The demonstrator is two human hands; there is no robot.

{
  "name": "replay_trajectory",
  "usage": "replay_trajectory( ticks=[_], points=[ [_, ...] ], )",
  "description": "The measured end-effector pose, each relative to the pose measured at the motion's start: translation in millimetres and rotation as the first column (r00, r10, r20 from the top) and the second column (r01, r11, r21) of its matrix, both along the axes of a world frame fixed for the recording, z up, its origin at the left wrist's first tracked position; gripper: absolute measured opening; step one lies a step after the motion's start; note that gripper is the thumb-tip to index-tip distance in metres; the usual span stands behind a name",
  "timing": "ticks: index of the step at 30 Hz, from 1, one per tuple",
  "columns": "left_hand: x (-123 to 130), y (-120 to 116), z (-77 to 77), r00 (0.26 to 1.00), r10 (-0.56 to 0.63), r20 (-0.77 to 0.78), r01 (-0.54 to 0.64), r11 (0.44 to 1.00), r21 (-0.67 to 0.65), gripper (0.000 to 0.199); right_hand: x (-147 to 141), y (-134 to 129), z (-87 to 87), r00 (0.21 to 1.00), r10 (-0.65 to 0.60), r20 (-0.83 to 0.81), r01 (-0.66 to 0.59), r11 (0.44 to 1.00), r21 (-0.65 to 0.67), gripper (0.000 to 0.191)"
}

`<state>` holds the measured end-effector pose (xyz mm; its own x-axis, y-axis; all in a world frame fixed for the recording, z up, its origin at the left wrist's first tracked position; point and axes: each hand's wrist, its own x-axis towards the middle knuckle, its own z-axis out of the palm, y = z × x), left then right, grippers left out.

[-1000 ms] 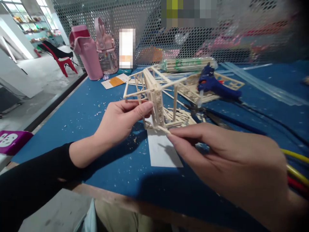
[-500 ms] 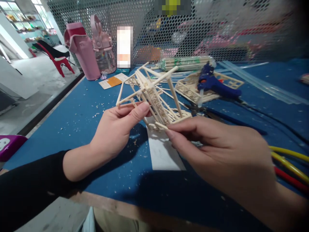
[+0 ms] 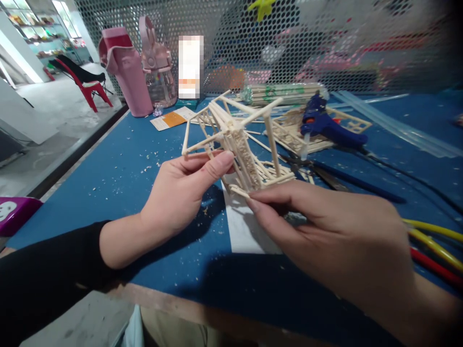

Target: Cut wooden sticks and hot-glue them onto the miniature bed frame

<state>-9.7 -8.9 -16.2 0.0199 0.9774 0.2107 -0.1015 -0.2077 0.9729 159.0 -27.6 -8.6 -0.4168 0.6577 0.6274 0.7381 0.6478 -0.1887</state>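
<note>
A small frame model made of pale wooden sticks (image 3: pixel 243 154) is held up over the blue table, tilted. My left hand (image 3: pixel 184 193) is closed on its left side, the thumb pressing on the upright bundle of sticks in the middle. With thumb and forefinger my right hand (image 3: pixel 325 231) pinches a short wooden stick (image 3: pixel 238 191) against the model's lower near end. Whether that stick is joined to the model I cannot tell. Under the model lies a white sheet of paper (image 3: pixel 240 236), partly hidden by my right hand.
A blue glue gun (image 3: pixel 331 126) rests on a flat stick panel (image 3: pixel 289 132) at the right, beside pliers (image 3: pixel 347 178). Behind are bagged sticks (image 3: pixel 282 94), clear glue sticks (image 3: pixel 390 123), a phone (image 3: pixel 190 67), a pink bottle (image 3: pixel 130 79) and a metal mesh screen (image 3: pixel 224 43).
The short stick's tip sits closer against the model's lower end. The whole view has shifted slightly, and both hands keep their hold.
</note>
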Motion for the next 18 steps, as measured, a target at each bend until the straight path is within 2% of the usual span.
replay_trajectory(
  ticks=[18],
  points=[
    [0.0,0.1,-2.5,0.996,-0.033,0.087,0.035,0.999,-0.014,0.015,-2.3,2.7,-1.8,0.999,0.038,0.001,-0.038,0.999,0.006,0.017]
  ],
)
